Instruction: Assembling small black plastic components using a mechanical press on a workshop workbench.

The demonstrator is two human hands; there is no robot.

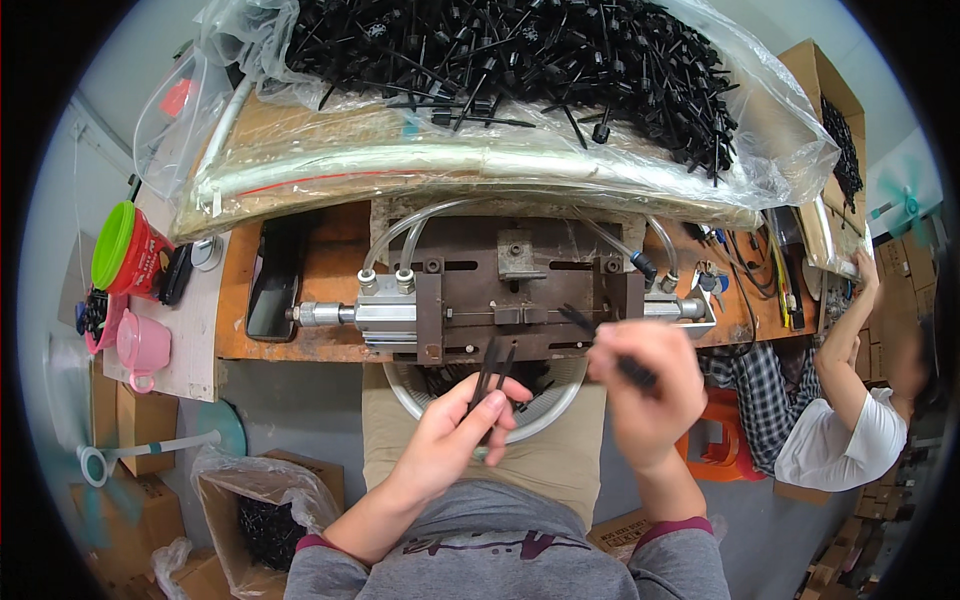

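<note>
Now at the feeding step, the left hand (455, 425) pinches thin black plastic rods (493, 375) over the lap, while the right hand (645, 385) grips another black rod (600, 340), needing alignment into the brown metal pneumatic press (500, 300).

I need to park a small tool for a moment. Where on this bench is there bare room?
Bare wood shows left of the metal press, around the dark phone, and on the pale board beside the pink cup. The back is crowded by the bag of black plastic parts; cables clutter the right end.
</note>
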